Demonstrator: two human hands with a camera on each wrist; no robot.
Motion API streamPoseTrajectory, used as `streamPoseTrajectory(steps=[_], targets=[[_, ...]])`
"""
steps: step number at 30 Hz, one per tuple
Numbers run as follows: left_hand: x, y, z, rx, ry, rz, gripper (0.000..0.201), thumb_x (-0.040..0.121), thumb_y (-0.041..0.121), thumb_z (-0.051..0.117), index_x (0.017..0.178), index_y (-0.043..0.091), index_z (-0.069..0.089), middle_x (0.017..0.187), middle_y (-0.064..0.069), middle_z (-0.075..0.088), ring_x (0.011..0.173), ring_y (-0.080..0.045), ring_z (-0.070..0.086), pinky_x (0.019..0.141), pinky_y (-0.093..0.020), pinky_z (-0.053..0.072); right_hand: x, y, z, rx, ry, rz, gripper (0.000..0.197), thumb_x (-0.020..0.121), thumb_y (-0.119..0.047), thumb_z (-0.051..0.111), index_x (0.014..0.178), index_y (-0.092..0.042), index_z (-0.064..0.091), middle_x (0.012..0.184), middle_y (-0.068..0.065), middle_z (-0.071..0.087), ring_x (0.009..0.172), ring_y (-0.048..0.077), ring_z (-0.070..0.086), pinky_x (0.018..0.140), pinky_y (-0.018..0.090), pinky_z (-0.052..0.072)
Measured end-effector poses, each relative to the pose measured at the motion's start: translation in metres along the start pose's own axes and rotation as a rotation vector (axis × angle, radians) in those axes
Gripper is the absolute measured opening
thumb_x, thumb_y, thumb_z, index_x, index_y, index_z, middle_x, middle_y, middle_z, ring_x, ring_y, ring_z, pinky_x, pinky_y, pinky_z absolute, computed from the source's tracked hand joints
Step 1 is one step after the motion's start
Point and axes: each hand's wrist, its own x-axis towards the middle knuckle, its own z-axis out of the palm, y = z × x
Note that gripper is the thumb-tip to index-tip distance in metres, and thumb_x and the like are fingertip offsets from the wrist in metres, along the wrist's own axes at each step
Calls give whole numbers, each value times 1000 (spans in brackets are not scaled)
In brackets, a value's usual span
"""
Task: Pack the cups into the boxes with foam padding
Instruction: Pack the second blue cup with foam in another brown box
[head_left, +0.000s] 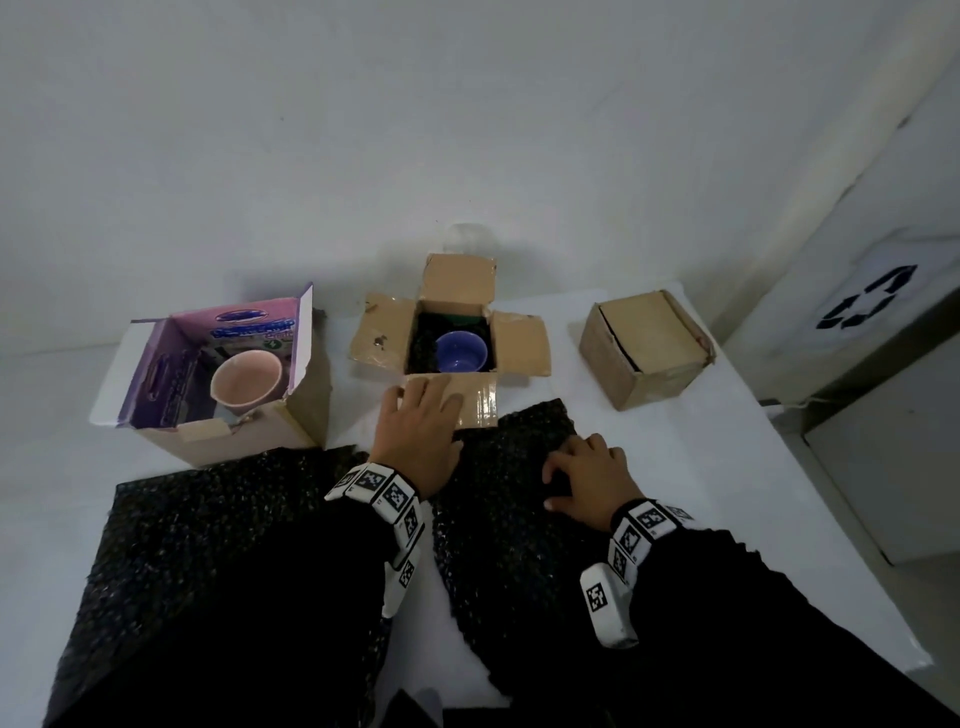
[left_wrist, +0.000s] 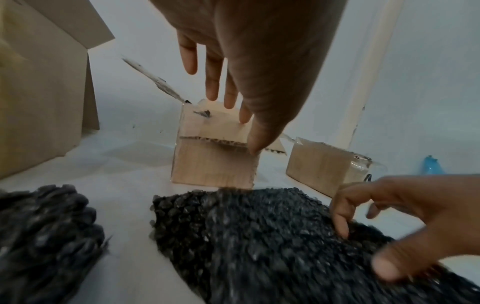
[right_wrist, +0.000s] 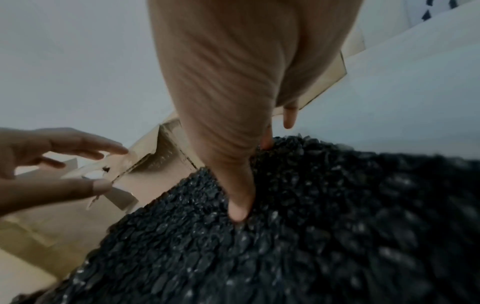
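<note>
A pink cup stands in the open purple-lined box at the left. A blue cup sits in dark padding inside the open middle cardboard box. My left hand lies with straight fingers on that box's front flap, holding nothing. My right hand rests on the right black foam sheet, with bent fingers and thumb pressing into it. A larger black foam sheet lies at the front left. A closed cardboard box stands at the right.
The white table ends close to the right of the closed box. Beyond that edge stands a pale bin with a recycling sign. A clear object sits behind the middle box, against the wall. My dark sleeves cover the near foam.
</note>
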Motion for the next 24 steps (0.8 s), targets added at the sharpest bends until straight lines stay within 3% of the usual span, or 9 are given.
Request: streamPoseTrajectory(steps=[4,8,11,13,15,18,20,22,24], targets=[[-13,11,-3,-108,-23,89,57,82,48,59,132,22,49,147,-4,39,130,-28,37,102,-44,30,-5,-4,0,127,180,-57,14,86,-25,62,98,-32,62,108,-6,56,111,24,44,86,37,35],[-19,20,0,-354,-89,164,89,78,58,61,150,27,19,151,-1,32,131,-24,38,104,-42,35,-13,-5,-15,449,251,-221,27,78,5,56,89,-20,59,99,0,49,88,22,53,74,36,45],[-15,27,-8,-436,-154,158,104,77,54,67,150,39,-5,137,1,45,118,-22,47,92,-43,41,-14,-7,-29,503,297,-290,35,74,9,54,92,-20,58,104,-1,49,91,17,55,80,32,48],[-10,31,-13,-483,-170,149,98,81,37,71,150,41,1,122,0,52,105,-24,53,85,-38,44,-14,-10,-36,564,327,-302,44,74,9,54,103,-23,55,110,-1,49,99,15,55,86,27,47],[-6,33,-14,-563,-165,126,78,85,20,67,149,37,25,123,-4,53,100,-27,57,83,-35,47,-15,-12,-43,633,345,-280,49,79,9,52,115,-24,52,115,0,53,105,14,55,91,26,46],[-2,31,-17,-524,-125,140,34,92,18,59,125,16,61,117,-11,52,95,-33,58,78,-34,45,-17,-13,-53,667,269,-192,38,94,-5,52,124,-27,47,108,4,64,100,20,62,85,33,49],[2,28,-25,-512,-101,129,22,94,17,55,110,6,66,109,-14,51,88,-33,56,75,-33,42,-19,-17,-58,654,218,-152,28,98,-28,53,125,-29,47,106,5,67,98,24,64,82,35,51],[4,25,-35,-483,-23,131,20,93,18,53,100,4,66,104,-14,50,86,-31,53,77,-39,44,-22,-22,-67,660,151,-117,52,82,-61,62,124,-35,46,111,-1,66,99,18,64,84,35,51],[8,19,-41,-394,112,142,21,89,24,48,93,7,61,102,-12,50,88,-30,49,75,-43,44,-21,-27,-80,479,55,-117,75,62,-68,75,121,-30,47,107,-3,65,95,16,61,81,35,51]])
